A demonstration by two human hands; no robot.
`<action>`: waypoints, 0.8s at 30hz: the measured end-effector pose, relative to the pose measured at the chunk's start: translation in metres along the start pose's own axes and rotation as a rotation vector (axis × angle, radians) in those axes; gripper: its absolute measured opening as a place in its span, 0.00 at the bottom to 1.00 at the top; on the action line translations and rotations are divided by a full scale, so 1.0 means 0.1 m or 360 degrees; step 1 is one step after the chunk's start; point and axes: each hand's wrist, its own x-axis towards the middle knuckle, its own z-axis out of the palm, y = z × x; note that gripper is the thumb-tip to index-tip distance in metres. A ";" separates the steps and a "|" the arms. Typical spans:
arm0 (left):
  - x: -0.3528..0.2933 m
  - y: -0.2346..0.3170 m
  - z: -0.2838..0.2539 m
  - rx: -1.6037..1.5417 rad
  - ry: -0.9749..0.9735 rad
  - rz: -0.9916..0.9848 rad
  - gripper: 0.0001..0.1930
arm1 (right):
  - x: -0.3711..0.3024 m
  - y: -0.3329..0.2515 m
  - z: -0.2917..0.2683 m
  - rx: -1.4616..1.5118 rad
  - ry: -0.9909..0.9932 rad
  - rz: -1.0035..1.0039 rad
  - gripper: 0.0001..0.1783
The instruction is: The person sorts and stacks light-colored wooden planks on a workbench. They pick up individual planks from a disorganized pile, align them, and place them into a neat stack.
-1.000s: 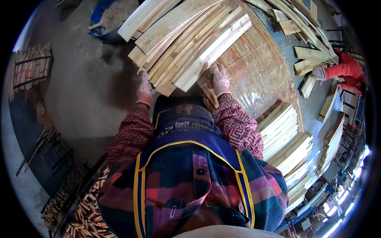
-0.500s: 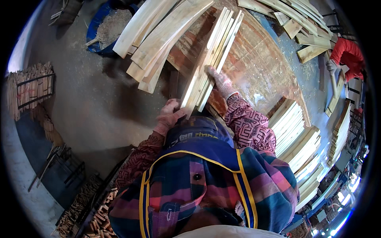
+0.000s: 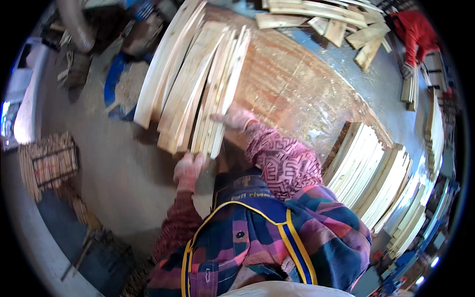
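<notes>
A bundle of several narrow wooden strips (image 3: 217,94) lies on the worn wooden tabletop (image 3: 277,74), along the right side of a stack of wider boards (image 3: 190,74). My left hand (image 3: 188,171), in a light glove, grips the near ends of the strips. My right hand (image 3: 235,118), gloved too, is closed over the right side of the bundle, farther up its length; its fingertips are partly hard to make out. Another stack of pale boards (image 3: 158,74) sits at the far left of the tabletop.
A blue tub (image 3: 113,91) of sawdust stands on the floor at left. Stacked boards (image 3: 356,161) are at the right, and loose planks (image 3: 316,12) lie beyond the tabletop. A person in red (image 3: 415,32) handles wood at far right. Bundled sticks (image 3: 49,161) stand left.
Both my hands have shifted left with the strips, which now lie close beside the board stack instead of apart from it at a slant. My view has shifted too.
</notes>
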 end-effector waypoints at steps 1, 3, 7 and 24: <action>-0.11 0.29 -0.17 -0.0149 0.0053 -0.0149 0.24 | 0.08 0.15 0.03 0.0014 0.0068 0.0009 0.45; -0.28 0.46 -0.19 -0.0265 0.0301 0.0232 0.20 | 0.04 0.20 -0.04 0.0228 -0.0061 0.0039 0.39; -0.23 1.00 0.09 -0.0464 0.0317 0.0814 0.14 | 0.18 0.43 -0.99 0.0836 0.0052 0.0285 0.22; 0.69 2.84 -0.13 0.0025 0.0439 0.1217 0.29 | 0.88 0.57 -3.31 0.0831 0.1807 -0.0176 0.25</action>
